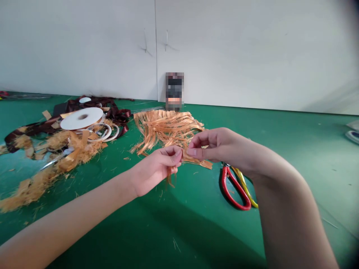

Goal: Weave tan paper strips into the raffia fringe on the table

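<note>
Thin, frayed tan ribbon strands (169, 178) are hanging from the pinching left hand (157, 166). The right hand (221, 145) is curling just beside it, its grip unclear.

Fringed tan strips (168, 127): ribbon-like, satiny sheen along the strands; frayed tan trim (30, 192) rough, fibrous, dull. Dark brown ribbon (119, 116) glossy, satin-looking cloth; white spool (73, 119) smooth, matt, plastic or card, cannot tell which. Red scissor handle (224, 183) slick, shiny, plastic-looking; green counter (280, 129) smooth, soft sheen; pale wall panel (252, 56) smooth, matt.
</note>
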